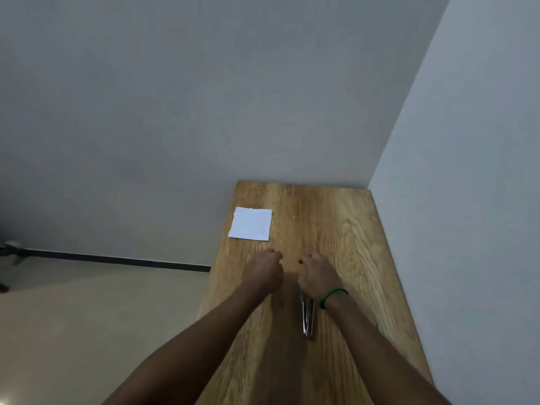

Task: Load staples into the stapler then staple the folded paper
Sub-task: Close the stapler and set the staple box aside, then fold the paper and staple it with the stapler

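Left hand (264, 268): reaches out over the wooden table (350, 244), back turned up, fingers curled under toward the palm. Hides the palm side, so cannot tell whether clenched on nothing or pinching something small.

Right hand (317, 273): sits just beside the left, with a narrow strip of wood showing between the 2. Arches knuckles up, fingers bent down toward the tabletop. Wears a green beaded bracelet (333, 296) at the wrist. Covers the far end of the stapler (307, 320) with the heel of the hand and the wrist; cannot tell whether gripping it, touching it or only hovering above.

Stapler: lies on the table, metal, long axis running toward the viewer. Looks split into 2 arms in a narrow V that meet at the near end, though blurred.

Folded paper (250, 223): lies flat, white, roughly square, near the table's far left corner, well apart from both hands and from the stapler.

Table: light brown with strong grain, narrow, set into a corner, far edge against 1 grey wall (204, 97), right edge along a 2nd wall (482, 171). To its left, pale floor (87, 317) and a dark skirting strip (117, 260) at the wall's foot. At the far left edge, a dim blurred object (11, 252), too unclear to name.
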